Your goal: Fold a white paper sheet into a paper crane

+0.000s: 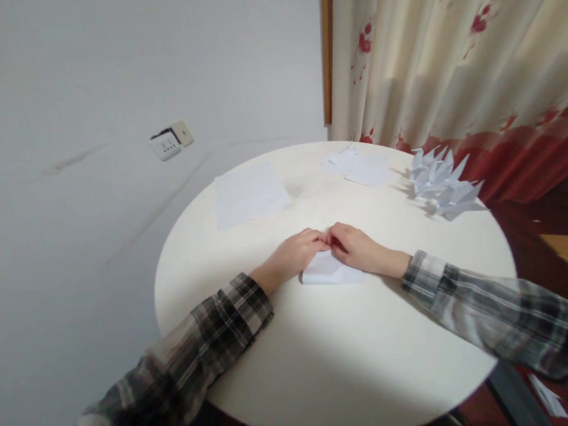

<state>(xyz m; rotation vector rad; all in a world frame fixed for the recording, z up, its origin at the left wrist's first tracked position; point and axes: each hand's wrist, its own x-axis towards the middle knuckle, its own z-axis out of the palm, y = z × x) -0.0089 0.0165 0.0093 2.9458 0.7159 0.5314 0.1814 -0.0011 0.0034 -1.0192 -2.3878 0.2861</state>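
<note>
A folded sheet of white paper lies on the round white table, its near edge bent over in a soft curve. My left hand is closed at the paper's far edge, fingertips pressed together on it. Touching or almost touching those fingertips, my right hand pinches the same edge from the right, its fingers curled in. The far part of the paper is hidden under both hands.
On the table, flat white sheets lie back left and more paper pieces at the back. Several folded paper cranes cluster at the right edge. A wall with a socket and a curtain stand behind.
</note>
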